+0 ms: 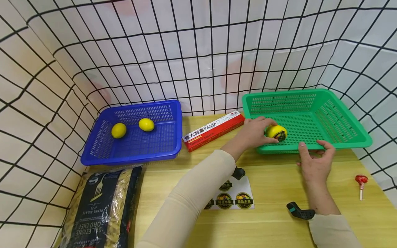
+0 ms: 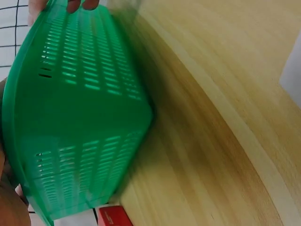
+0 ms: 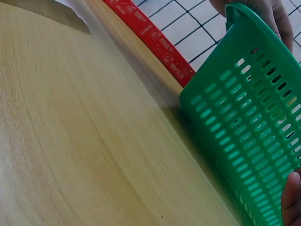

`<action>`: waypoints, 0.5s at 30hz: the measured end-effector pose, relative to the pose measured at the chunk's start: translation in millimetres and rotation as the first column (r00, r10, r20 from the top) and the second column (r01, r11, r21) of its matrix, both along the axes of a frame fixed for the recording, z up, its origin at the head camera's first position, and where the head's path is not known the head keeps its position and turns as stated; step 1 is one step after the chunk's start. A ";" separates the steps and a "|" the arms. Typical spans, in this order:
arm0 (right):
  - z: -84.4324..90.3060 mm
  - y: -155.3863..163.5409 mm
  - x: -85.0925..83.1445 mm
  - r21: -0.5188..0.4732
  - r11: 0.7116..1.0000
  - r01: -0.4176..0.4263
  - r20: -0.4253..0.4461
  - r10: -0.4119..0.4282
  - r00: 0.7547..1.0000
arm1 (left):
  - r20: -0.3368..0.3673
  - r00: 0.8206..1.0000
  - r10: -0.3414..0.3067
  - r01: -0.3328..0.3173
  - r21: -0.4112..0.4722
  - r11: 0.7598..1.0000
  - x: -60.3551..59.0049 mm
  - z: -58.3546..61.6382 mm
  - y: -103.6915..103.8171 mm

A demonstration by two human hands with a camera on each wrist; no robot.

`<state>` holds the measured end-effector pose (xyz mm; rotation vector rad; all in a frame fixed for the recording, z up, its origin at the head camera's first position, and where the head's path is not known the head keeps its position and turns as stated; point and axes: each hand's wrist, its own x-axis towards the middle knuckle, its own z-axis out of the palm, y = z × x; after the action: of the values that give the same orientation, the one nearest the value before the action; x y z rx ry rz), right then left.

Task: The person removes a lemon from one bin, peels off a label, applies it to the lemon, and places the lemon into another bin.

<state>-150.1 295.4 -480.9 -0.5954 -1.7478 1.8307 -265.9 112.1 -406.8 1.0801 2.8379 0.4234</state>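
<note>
Inside the green basket point(image 1: 341, 137), left hand point(image 1: 252, 132) grips a lemon point(image 1: 276, 132).

Left hand point(image 1: 252, 134) curled, right hand point(image 1: 316, 162) relaxed

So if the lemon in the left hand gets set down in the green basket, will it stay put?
Probably not at once: the lemon is rounded, so it may roll. The green basket has a flat perforated floor and raised walls, which should contain it. Its sticker looks too small to matter.

Staged test booth: grid-cloth backdrop point(image 1: 198, 51), wooden table point(image 1: 273, 220).
</note>
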 end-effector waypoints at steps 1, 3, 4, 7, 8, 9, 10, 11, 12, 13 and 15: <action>-0.1 0.0 0.4 -0.007 1.000 -0.001 -0.003 0.000 1.000 | 0.002 1.000 0.003 -0.002 -0.013 1.000 0.1 0.2 1.3; -0.6 0.1 0.8 -0.004 1.000 0.001 -0.002 -0.001 1.000 | -0.006 1.000 0.012 -0.012 -0.043 0.999 0.2 0.5 3.3; -0.8 0.2 1.0 -0.002 1.000 0.002 -0.002 -0.002 1.000 | -0.014 1.000 0.017 -0.018 -0.057 0.998 0.5 0.8 3.8; -1.5 1.4 0.8 0.004 1.000 0.002 -0.006 -0.002 1.000 | -0.031 0.999 0.028 -0.031 -0.070 0.997 1.5 1.2 3.9; -1.7 1.7 0.7 0.006 1.000 0.003 -0.008 -0.003 1.000 | -0.033 0.999 0.031 -0.033 -0.064 0.997 1.8 1.2 3.6; -1.9 2.0 0.7 0.009 1.000 0.004 -0.008 -0.003 1.000 | -0.034 0.999 0.032 -0.034 -0.059 0.998 2.2 1.4 3.1; -2.1 2.3 0.7 0.012 1.000 0.003 -0.008 -0.003 1.000 | -0.033 0.999 0.033 -0.034 -0.052 0.998 2.4 1.3 2.9; -2.3 2.3 0.8 0.014 1.000 0.002 -0.007 -0.002 1.000 | -0.027 0.999 0.034 -0.035 -0.043 0.998 2.7 1.2 2.4; -2.4 2.2 0.8 0.014 1.000 0.001 -0.005 -0.001 1.000 | -0.021 0.999 0.035 -0.036 -0.037 0.999 2.9 0.8 1.8; -2.5 2.1 1.0 0.012 1.000 0.000 -0.003 0.000 1.000 | -0.020 0.999 0.035 -0.035 -0.031 0.999 3.0 0.4 1.2; -2.4 1.9 1.4 0.008 1.000 -0.003 0.007 0.003 1.000 | -0.019 0.999 0.041 -0.041 -0.014 0.999 3.2 -0.4 -1.0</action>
<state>-148.7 297.2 -483.4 -0.5970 -1.7608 1.8254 -262.7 111.1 -407.2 1.0301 2.8794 0.3968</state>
